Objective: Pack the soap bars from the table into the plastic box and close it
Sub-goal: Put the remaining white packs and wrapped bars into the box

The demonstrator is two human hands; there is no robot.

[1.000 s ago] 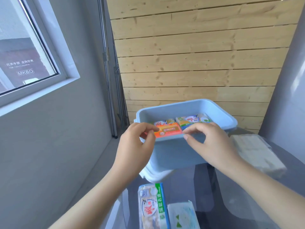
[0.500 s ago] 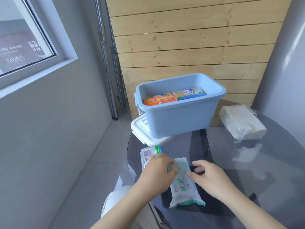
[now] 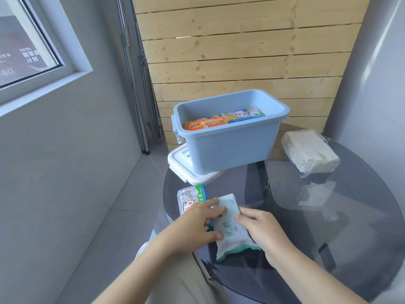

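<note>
Both hands, left hand (image 3: 198,224) and right hand (image 3: 260,230), grip white soap pack (image 3: 230,229)

Glossy glass table (image 3: 328,216); matt plastic box (image 3: 232,148); knotty wood wall (image 3: 241,62).

A home-like corner, perhaps an enclosed balcony: pale pine plank wall (image 3: 241,53), grey plaster, tiled floor (image 3: 122,205), a framed window (image 3: 32,51), and a round smoked-glass table (image 3: 328,216).

Both forearms are bare, no sleeves showing; light beige trousers (image 3: 175,279) below.
</note>
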